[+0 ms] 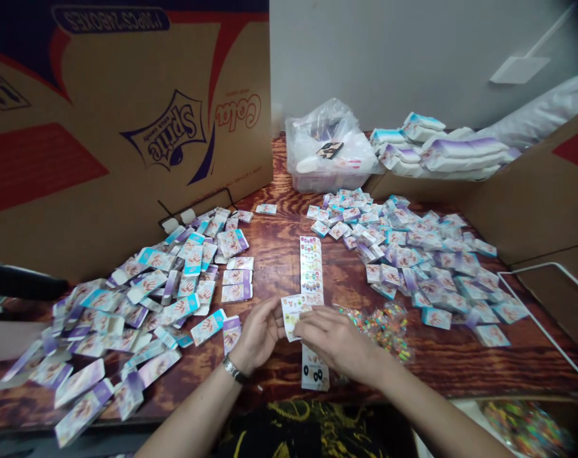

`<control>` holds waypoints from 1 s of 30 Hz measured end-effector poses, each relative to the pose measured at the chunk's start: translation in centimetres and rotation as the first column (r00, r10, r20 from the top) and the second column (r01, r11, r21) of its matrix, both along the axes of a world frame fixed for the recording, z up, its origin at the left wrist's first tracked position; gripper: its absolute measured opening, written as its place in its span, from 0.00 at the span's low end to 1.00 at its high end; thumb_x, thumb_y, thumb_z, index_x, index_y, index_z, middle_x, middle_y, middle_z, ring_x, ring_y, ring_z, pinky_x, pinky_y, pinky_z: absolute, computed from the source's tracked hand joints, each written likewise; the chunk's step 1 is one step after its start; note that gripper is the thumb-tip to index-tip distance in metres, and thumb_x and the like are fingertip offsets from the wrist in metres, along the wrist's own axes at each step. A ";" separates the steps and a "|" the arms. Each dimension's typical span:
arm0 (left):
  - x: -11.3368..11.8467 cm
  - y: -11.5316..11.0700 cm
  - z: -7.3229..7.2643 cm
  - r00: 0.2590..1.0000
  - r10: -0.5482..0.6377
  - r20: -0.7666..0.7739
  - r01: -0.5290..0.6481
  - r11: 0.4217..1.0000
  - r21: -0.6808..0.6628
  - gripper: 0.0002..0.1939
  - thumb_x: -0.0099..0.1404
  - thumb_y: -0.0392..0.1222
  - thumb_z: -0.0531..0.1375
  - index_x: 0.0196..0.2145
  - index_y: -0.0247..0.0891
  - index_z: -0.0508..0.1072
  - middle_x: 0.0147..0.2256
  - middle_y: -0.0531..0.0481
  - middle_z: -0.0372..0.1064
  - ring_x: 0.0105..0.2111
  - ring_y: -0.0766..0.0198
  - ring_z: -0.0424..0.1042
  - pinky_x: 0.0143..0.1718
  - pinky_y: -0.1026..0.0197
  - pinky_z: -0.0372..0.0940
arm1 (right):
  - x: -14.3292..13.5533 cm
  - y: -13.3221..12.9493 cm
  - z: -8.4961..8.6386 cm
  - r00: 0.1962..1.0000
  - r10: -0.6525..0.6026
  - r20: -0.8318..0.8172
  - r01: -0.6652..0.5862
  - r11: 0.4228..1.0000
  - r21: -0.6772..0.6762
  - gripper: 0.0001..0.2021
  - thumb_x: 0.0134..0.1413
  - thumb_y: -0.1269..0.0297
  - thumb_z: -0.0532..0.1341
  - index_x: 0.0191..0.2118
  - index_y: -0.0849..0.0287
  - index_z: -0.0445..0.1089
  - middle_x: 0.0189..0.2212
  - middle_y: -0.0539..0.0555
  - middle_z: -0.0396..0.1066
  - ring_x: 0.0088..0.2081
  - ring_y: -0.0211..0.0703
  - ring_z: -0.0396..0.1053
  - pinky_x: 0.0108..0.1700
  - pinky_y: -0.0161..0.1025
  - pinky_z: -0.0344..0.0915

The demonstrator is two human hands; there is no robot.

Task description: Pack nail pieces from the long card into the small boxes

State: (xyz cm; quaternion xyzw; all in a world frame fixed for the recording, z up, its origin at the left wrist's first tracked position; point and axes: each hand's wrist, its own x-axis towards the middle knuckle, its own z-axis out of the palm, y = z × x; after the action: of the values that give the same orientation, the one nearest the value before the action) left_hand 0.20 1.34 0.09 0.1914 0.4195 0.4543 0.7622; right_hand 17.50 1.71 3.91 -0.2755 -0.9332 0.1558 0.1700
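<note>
The scene is viewed from head height at the near edge of the table point(279, 254), forward and steeply down (a single view, shared with no other); the table is taken in from close above, its far side more distantly, its outer corners perhaps distorted.

The bench point(279, 245) is of reddish-brown wood with dark grain. A row of printed cards point(311, 254) lies on it. To the left of this row are many small boxes point(150, 312); to its right, a heap of boxes point(426, 254) and, nearer, bagged colourful pieces point(386, 327). Beyond the row stands a clear tub point(317, 182).
</note>
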 end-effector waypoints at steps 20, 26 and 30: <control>-0.2 -0.8 0.5 0.982 0.006 -0.188 -0.006 1.000 0.000 0.14 0.48 0.36 0.66 0.34 0.35 0.70 0.29 0.52 0.71 0.28 0.67 0.70 0.33 0.64 0.65 | -0.5 0.4 -2.7 0.994 -0.104 -0.031 0.109 0.958 0.266 0.10 0.60 0.69 0.52 0.44 0.58 0.68 0.39 0.57 0.72 0.39 0.45 0.65 0.39 0.41 0.64; -0.1 -1.4 0.1 0.989 -0.106 -0.108 0.092 0.988 -0.127 0.12 0.48 0.33 0.65 0.33 0.34 0.72 0.32 0.50 0.72 0.30 0.67 0.71 0.33 0.65 0.67 | 1.0 -1.0 -4.1 0.998 -0.056 -0.014 0.058 0.978 0.198 0.10 0.61 0.71 0.51 0.42 0.58 0.68 0.33 0.54 0.72 0.36 0.41 0.66 0.37 0.37 0.63; -0.3 -1.7 -0.3 0.968 -0.183 -0.171 0.176 0.983 -0.057 0.15 0.54 0.39 0.63 0.40 0.34 0.70 0.36 0.44 0.73 0.31 0.66 0.71 0.33 0.65 0.66 | 4.2 0.1 -4.1 0.959 -0.270 -0.081 0.240 0.933 -0.268 0.08 0.62 0.63 0.52 0.37 0.59 0.67 0.29 0.51 0.68 0.32 0.37 0.65 0.34 0.34 0.62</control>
State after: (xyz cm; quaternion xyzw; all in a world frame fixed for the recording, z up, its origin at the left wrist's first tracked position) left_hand -0.06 -0.35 -0.26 0.2519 0.4753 0.3559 0.7641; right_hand 21.69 1.83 -0.17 -0.4046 -0.8501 0.2670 0.2059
